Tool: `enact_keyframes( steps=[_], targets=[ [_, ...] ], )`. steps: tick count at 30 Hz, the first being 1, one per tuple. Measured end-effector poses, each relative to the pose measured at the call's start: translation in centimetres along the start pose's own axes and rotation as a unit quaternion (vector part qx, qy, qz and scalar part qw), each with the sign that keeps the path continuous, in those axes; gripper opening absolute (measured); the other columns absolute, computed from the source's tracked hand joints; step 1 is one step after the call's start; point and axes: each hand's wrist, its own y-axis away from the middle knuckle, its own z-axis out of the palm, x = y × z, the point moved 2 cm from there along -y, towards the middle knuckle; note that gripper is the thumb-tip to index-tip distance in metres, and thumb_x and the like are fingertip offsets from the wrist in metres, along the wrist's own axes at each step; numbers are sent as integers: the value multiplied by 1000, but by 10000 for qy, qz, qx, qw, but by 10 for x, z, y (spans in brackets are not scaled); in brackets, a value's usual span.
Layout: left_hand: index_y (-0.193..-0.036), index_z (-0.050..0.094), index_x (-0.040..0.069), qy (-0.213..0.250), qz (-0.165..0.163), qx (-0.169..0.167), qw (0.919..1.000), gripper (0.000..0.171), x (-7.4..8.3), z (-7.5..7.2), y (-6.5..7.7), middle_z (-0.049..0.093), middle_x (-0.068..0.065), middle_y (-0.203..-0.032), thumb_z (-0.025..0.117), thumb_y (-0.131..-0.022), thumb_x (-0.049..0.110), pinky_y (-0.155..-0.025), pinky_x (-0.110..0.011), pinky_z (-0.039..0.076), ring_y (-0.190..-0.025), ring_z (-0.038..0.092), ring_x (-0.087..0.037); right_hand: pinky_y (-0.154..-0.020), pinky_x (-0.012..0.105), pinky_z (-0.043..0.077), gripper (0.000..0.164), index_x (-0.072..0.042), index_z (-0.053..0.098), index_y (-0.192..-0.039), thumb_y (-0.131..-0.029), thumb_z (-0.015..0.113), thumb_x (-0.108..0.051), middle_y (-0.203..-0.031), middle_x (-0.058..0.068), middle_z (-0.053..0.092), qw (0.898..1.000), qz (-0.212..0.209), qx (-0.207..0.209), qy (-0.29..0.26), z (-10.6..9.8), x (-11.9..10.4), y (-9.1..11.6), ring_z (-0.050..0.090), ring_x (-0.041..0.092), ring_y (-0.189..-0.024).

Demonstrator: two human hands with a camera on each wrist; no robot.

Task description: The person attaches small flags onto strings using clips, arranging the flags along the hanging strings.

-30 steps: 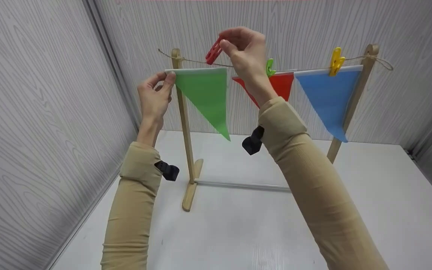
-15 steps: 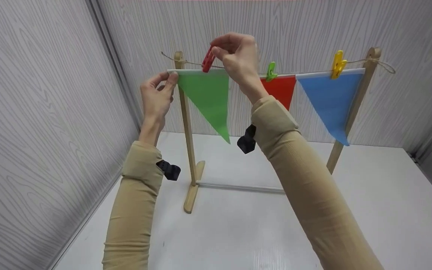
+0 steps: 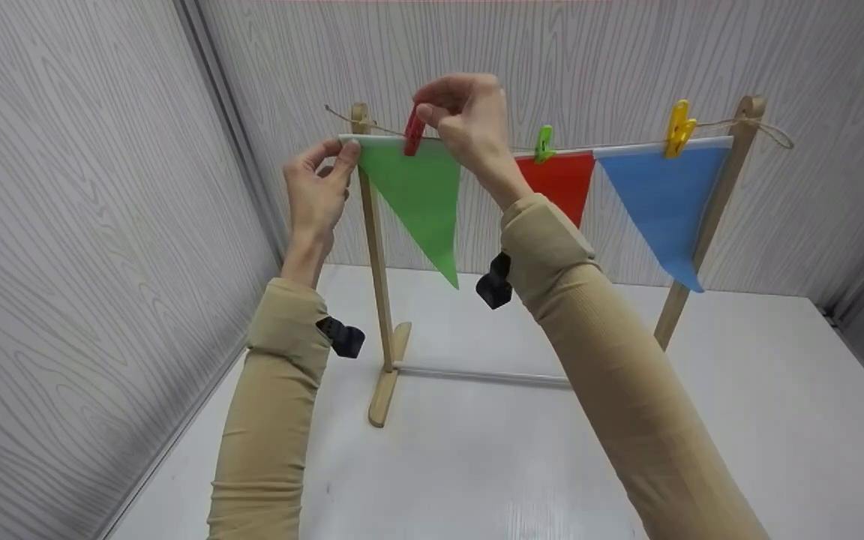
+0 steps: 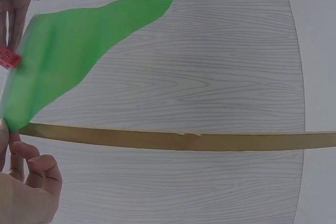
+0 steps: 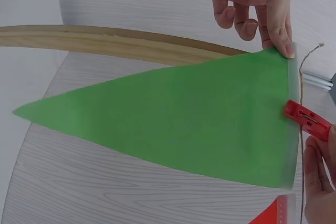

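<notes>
My left hand [image 3: 318, 187] pinches the upper left corner of a green triangular pennant [image 3: 424, 187] between thumb and fingers, beside the left wooden post. A red clothespin [image 3: 413, 133] is pinched in my right hand [image 3: 471, 120], its lower end over the pennant's white top edge. In the right wrist view the clothespin [image 5: 307, 119] crosses both the twine [image 5: 302, 156] and that white edge. The pennant [image 5: 173, 124] hangs with its point down. To the right, a red pennant [image 3: 559, 184] hangs under a green clothespin [image 3: 544, 144], partly hidden by my right arm.
A blue pennant [image 3: 664, 195] hangs at the right under a yellow clothespin [image 3: 678, 131]. The twine runs between the left post [image 3: 378, 270] and the right post [image 3: 724, 187] of a wooden stand. A pale crossbar [image 3: 477, 373] joins its bottom, on a white table [image 3: 477, 465].
My right hand has moved left and down, bringing the red clothespin from above the twine onto the green pennant's top edge. My left hand keeps its pinch on the corner.
</notes>
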Motion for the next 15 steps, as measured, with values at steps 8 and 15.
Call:
enact_keyframes(
  steps=[8,15],
  targets=[
    [-105,71,-2,98,85,47,9999,24,4,2,0,54,8,-79,68,-97,20,-55,-15,36,-56,43,0,-87,20,52,20,-2,73,-114,-96,66,-6,-112,13,74,9961,-169,-411,760,0,-4,2,64,12,-91],
    [-105,72,-2,108,102,59,9999,25,3,4,0,52,8,-76,68,-97,21,-55,-16,36,-56,42,-1,-96,20,51,30,-1,69,-125,-96,66,-8,-121,14,71,9952,-139,-739,624,-5,-1,3,66,18,-106]
  ],
)
